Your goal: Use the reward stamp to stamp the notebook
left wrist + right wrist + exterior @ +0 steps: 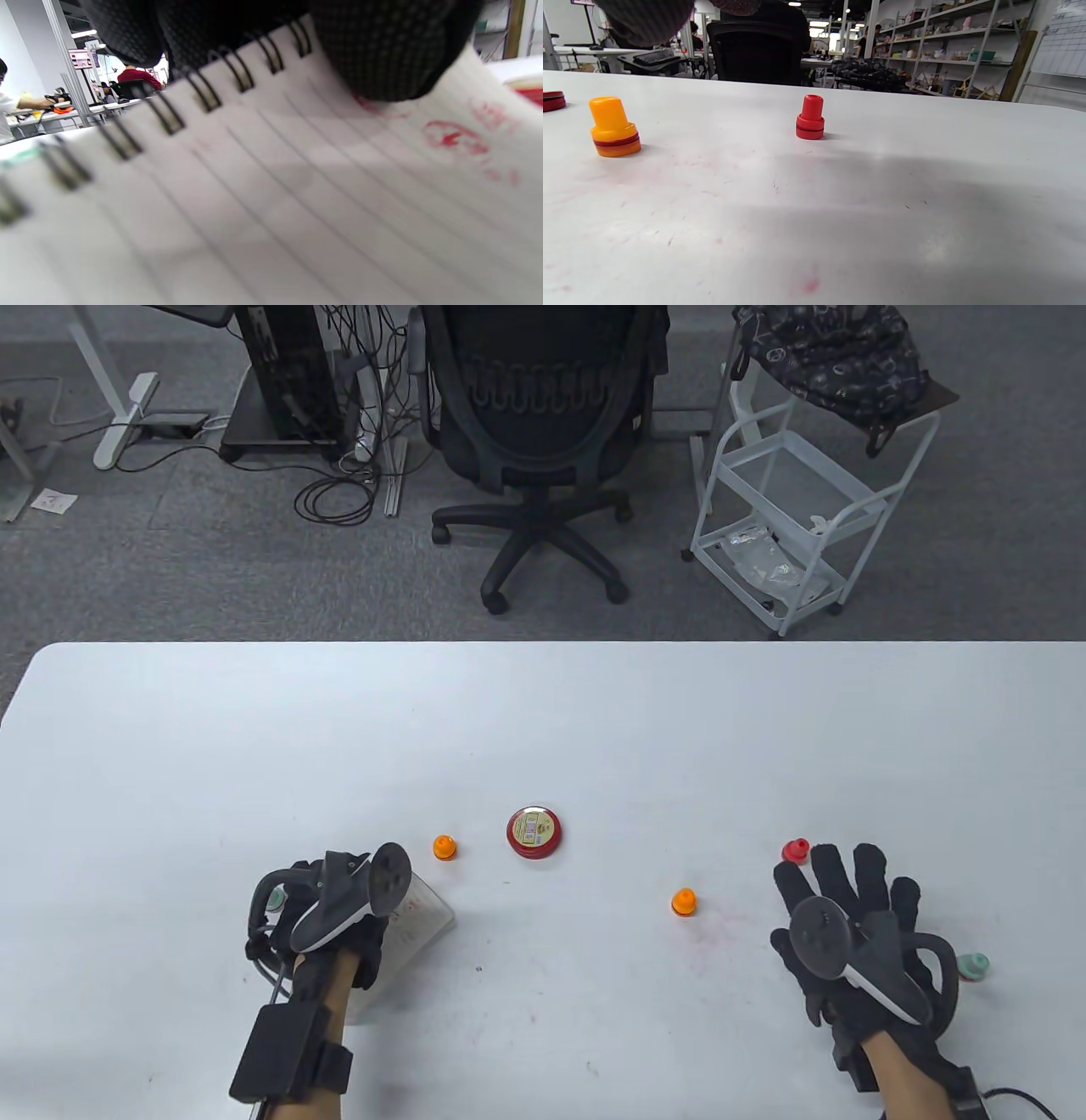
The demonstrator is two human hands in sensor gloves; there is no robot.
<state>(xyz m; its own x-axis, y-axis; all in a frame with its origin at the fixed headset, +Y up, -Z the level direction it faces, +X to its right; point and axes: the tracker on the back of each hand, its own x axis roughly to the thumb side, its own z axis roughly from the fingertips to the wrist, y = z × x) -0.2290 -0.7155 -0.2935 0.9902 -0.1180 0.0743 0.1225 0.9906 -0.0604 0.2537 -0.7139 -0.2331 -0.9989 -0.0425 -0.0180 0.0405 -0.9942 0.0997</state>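
- Notebook (420, 920) is held at table's (543, 712) near left by L hand (327, 916); fingers (382, 51) are pressed on ruled page by the spiral, red marks alongside.
- Orange stamp (444, 847), red ink pad (534, 832), 2nd orange stamp (684, 902) are seen mid-table, apart.
- Red stamp (796, 851) is just beyond R hand (857, 925); fingers spread flat, nothing held.
- Green stamp (974, 965) is seen beside R wrist.

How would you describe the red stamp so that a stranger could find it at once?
On the white table, look at the right hand, lying open and flat. The red stamp stands upright just beyond its fingertips. The other small stamps nearby are orange or green; only this one is red.
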